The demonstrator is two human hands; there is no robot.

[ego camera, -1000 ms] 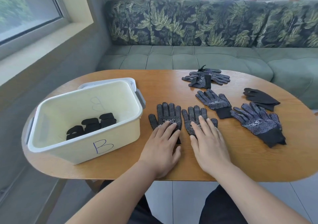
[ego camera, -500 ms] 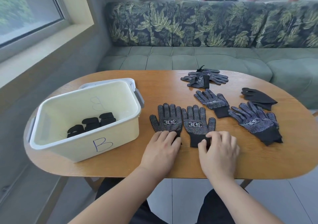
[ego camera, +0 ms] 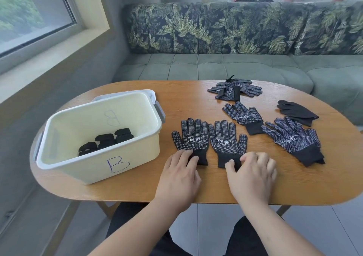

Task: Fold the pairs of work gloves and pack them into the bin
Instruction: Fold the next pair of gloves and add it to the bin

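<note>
Only the head view here, so everything is placed off the white bin (ego camera: 137, 157) marked B, which sits on the wooden table (ego camera: 137, 189).

- **In the bin:** a few folded bundles (ego camera: 106, 140) lie at the bottom.
- **Just beside the bin:** one pair lies flat, dotted palms up, fingers pointing away from the person. The first glove (ego camera: 191, 138) is nearest the bin. The second glove (ego camera: 227, 143) touches it on the side away from the bin.
- **Hands:** the left hand (ego camera: 179, 174) rests on the first glove's cuff with fairly flat fingers, pressing rather than grabbing. The right hand (ego camera: 252, 174) has curled fingers and its thumb at the second glove's cuff, which looks like a pinch.
- **Farther out from the bin:** loose gloves (ego camera: 292, 139) wait, well apart from the bin.

My take on handling: these look like thin knit, so light and floppy with zero stiffness. The rubbery dots probably grab each other, so stacked palm to palm they'd cling instead of sliding into line. I'd hold them at the cuff, since it looks like the thickest, stretchiest bit. Lifted by the fingers, the whole thing would just droop and bunch.
</note>
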